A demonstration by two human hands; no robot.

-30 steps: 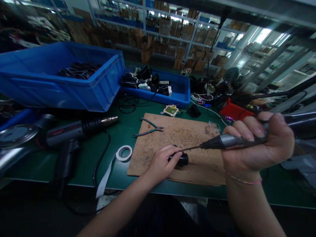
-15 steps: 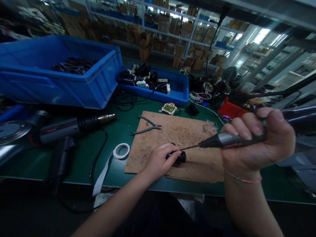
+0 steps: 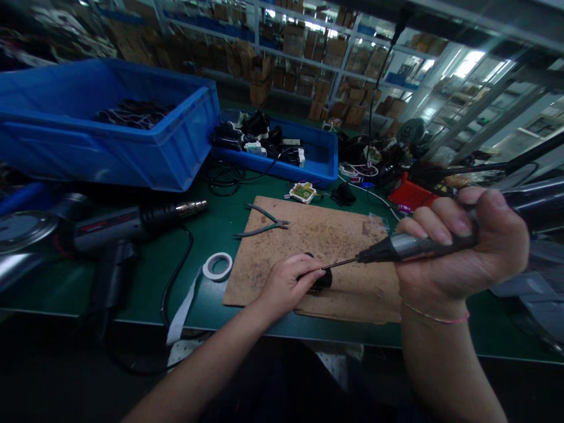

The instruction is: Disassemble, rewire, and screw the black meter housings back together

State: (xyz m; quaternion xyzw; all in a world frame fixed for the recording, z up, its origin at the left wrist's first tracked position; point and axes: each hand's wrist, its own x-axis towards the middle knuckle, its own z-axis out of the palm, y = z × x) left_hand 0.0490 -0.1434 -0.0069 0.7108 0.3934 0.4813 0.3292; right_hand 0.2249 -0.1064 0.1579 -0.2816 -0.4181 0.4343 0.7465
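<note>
My right hand [image 3: 462, 241] is wrapped round the grey and black body of an electric screwdriver [image 3: 412, 245]. Its thin bit [image 3: 341, 264] points left and reaches the fingertips of my left hand [image 3: 293, 279]. Those fingers are closed on a small black cylindrical part [image 3: 325, 278] lying on a brown board [image 3: 356, 299]; much of the part is hidden under the hand. Whether the tip sits in a screw is too small to tell. Cutting pliers [image 3: 275, 224] with open handles rest on the board's upper left.
Left of the board are a roll of white tape [image 3: 217, 267] and a heat gun [image 3: 118, 226]. Behind stand a large blue bin [image 3: 176, 147] of wires and a blue tray [image 3: 324, 161] of black and white parts. A small circuit board [image 3: 303, 192] lies near the board's far edge.
The camera view has shifted very slightly. Both hands, the screwdriver and the black part hold nearly the same positions, with the bit still at my left fingertips.
</note>
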